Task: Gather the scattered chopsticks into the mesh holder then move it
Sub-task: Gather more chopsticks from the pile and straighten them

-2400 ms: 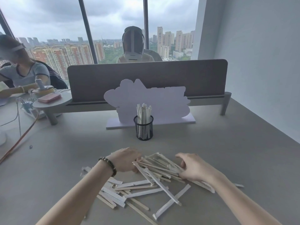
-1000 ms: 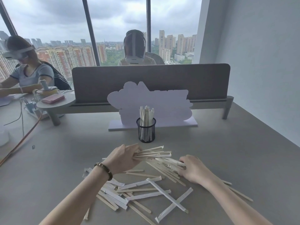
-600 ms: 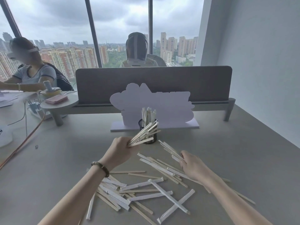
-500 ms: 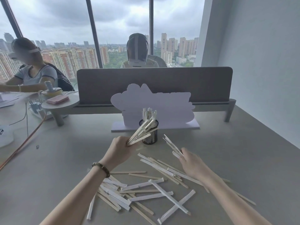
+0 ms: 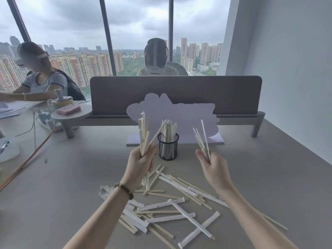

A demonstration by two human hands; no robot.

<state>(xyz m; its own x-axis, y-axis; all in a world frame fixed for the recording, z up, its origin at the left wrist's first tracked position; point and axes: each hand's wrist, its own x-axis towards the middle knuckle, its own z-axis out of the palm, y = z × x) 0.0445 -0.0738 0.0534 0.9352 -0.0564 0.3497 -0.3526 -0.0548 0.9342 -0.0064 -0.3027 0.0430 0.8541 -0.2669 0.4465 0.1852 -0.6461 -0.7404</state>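
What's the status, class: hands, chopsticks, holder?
Left hand grips an upright bundle; right hand grips a smaller bunch. Mesh holder between them, partly filled. Many chopsticks scattered on desk. Path clear.

Grey desk ran under everything, a dark grey divider panel standing upright along its far edge. A pale cloud-shaped board stood just before the panel. Tall windows with dark frames showed overcast sky and high-rise blocks; flat daylight. Plain white wall on the right. Small round shelf at left held a pink case. Two seated people beyond.
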